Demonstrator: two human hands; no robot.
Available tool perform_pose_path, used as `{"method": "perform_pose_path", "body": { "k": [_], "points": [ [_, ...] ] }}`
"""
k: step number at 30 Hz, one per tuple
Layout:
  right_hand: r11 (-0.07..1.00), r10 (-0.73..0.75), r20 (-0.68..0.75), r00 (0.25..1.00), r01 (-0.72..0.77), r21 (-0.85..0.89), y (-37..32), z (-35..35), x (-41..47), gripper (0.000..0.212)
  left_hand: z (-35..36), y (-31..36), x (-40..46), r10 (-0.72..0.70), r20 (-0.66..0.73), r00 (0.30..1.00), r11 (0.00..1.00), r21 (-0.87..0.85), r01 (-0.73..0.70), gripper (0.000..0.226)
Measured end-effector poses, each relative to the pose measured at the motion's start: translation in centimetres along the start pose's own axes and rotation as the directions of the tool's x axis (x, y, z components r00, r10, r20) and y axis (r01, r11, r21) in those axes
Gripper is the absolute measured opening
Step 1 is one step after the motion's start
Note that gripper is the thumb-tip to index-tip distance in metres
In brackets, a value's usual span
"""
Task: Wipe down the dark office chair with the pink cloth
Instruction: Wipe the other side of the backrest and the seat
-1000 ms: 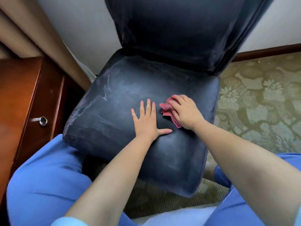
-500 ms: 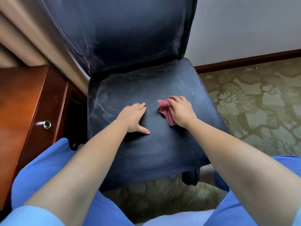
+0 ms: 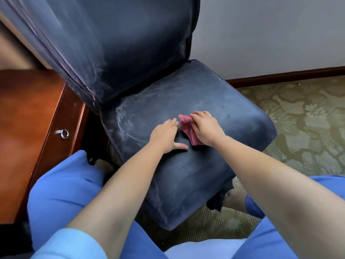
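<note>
The dark office chair fills the middle of the view, its seat and backrest streaked with pale dust. My right hand grips the crumpled pink cloth and presses it on the middle of the seat. Part of the cloth is hidden under that hand. My left hand lies flat on the seat just left of the cloth, fingers straight and thumb spread toward me.
A reddish wooden cabinet with a metal knob stands close to the chair's left side. Patterned green carpet spreads to the right, below a grey wall with a dark skirting board. My blue-clad knees flank the seat's front.
The chair has turned, its seat front now pointing toward the lower right and its backrest shifted left. Both hands stayed on the seat, the right still on the cloth.
</note>
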State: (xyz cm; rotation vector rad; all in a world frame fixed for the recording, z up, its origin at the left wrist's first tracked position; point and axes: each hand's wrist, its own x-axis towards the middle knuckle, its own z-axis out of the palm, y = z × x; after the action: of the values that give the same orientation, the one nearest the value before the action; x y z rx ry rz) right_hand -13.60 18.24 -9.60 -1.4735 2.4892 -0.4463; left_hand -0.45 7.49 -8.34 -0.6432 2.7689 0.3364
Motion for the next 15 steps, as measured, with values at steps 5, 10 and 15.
{"method": "perform_pose_path", "body": {
  "k": [5, 10, 15],
  "points": [
    [1.0, -0.011, -0.017, 1.0, 0.012, 0.013, -1.0, -1.0, -0.3, 0.032, -2.3, -1.6, -1.9, 0.06, -0.051, 0.997, 0.997, 0.042, -0.058, 0.098],
    [0.995, -0.085, -0.047, 0.995, 0.087, 0.038, -4.3, -3.4, 0.2, 0.032, -5.7, -2.8, -4.7, -0.099, -0.295, 0.95, 0.985, -0.163, 0.052, 0.066],
    [0.981, -0.181, -0.145, 0.973, 0.189, 0.038, -9.3, -6.8, 1.2, 0.031, -9.7, -4.8, -8.1, -0.218, -0.449, 0.867, 0.972, -0.184, 0.15, 0.042]
  ]
}}
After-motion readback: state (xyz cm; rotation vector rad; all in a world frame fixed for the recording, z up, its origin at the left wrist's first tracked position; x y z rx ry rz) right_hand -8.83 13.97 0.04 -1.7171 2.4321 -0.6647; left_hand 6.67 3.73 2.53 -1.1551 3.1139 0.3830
